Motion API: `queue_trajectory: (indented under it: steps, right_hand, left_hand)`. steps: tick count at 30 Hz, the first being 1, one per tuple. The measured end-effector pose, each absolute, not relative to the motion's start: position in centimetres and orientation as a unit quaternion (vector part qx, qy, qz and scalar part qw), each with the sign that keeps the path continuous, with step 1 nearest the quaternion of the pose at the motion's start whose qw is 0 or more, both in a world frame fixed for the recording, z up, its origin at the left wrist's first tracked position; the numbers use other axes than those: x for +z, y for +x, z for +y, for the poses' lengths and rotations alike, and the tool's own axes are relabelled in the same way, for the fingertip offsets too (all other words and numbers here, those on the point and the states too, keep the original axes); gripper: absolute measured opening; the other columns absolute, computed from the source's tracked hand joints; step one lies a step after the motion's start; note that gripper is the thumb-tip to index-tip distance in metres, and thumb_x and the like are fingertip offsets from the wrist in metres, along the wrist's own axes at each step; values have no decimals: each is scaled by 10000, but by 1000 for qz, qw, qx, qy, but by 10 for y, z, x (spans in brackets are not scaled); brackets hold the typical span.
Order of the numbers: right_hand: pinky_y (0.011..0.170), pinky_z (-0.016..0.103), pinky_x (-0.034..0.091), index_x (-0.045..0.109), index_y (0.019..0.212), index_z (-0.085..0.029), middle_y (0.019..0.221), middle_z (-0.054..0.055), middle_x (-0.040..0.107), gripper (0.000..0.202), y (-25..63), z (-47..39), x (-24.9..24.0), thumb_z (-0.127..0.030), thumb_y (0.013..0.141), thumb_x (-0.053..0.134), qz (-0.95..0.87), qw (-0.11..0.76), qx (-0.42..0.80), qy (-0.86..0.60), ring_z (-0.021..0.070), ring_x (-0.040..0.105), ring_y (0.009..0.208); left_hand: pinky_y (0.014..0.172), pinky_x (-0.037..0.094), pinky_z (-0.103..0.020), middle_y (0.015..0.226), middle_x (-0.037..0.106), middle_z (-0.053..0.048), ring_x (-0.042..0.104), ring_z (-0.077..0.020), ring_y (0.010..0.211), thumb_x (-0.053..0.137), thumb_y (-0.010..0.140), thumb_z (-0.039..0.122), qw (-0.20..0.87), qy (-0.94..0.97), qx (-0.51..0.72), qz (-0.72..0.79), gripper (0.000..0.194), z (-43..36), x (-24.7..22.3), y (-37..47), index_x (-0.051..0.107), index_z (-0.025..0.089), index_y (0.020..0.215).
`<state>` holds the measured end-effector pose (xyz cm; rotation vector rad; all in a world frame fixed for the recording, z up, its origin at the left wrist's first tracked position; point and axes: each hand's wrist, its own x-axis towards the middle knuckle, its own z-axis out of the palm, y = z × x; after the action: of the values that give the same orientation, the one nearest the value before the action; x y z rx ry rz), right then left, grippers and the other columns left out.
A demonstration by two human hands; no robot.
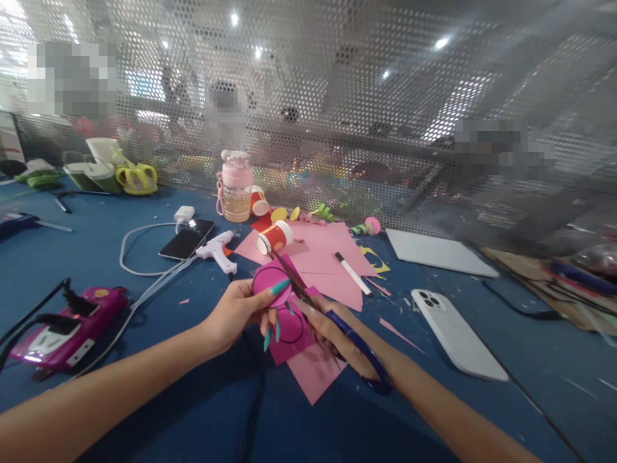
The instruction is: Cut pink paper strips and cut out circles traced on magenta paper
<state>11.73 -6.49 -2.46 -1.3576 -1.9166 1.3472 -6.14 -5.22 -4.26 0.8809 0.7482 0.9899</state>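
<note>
Magenta paper (294, 347) with drawn black circles is pinched in my left hand (245, 310), thumb on top beside one circle. My right hand (337, 334) holds blue-handled scissors (359, 347), their blades pointing up and to the left at the right edge of the circle. Below both hands, a light pink sheet (315, 376) lies on the blue table. Just beyond the blades a red and white paper cup (276, 238) rests on its side on larger pink sheets (321, 247).
Left of my hands are a glue gun (219, 252), a dark phone (187, 239) and a magenta power strip (72, 331). A pink-lidded bottle (236, 190) stands behind. A marker (353, 274) and white phone (457, 334) lie right. Perforated metal (337, 148) rises behind the table.
</note>
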Motion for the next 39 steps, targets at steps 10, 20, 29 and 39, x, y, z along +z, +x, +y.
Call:
queue_trajectory:
  steps: [10, 20, 29, 39]
  right_hand:
    - [426, 227, 283, 464, 776, -180, 539, -62, 331, 461, 120, -65, -22, -637, 769, 404, -710, 224, 488, -455, 71, 300, 450]
    - [554, 266, 334, 475, 759, -188, 613, -34, 378, 426, 117, -65, -17, -601, 798, 382, -732, 225, 459, -451, 100, 355, 553]
    - [524, 261, 325, 481, 763, -185, 601, -33, 354, 480, 117, -67, -18, -637, 799, 326, -727, 230, 449, -466, 105, 354, 537]
    - [422, 226, 270, 514, 821, -170, 526, -58, 314, 506, 120, -66, -20, -624, 819, 292, -730, 214, 454, -464, 77, 284, 433]
  left_hand:
    - [305, 343, -140, 401, 573, -2, 453, -43, 269, 665, 671, 306, 722, 430, 420, 344, 297, -54, -42, -64, 535, 97, 505]
    - [283, 308, -129, 385, 568, 4, 429, -33, 251, 659, 670, 284, 727, 417, 422, 346, 276, -54, -42, -64, 532, 106, 501]
    - [296, 325, -123, 390, 574, 6, 447, -35, 262, 666, 670, 297, 728, 420, 427, 333, 278, -54, -44, -65, 535, 104, 518]
    - [319, 396, -152, 429, 613, -23, 521, -83, 298, 703, 641, 323, 741, 421, 419, 313, 286, -51, -41, -66, 566, 89, 552]
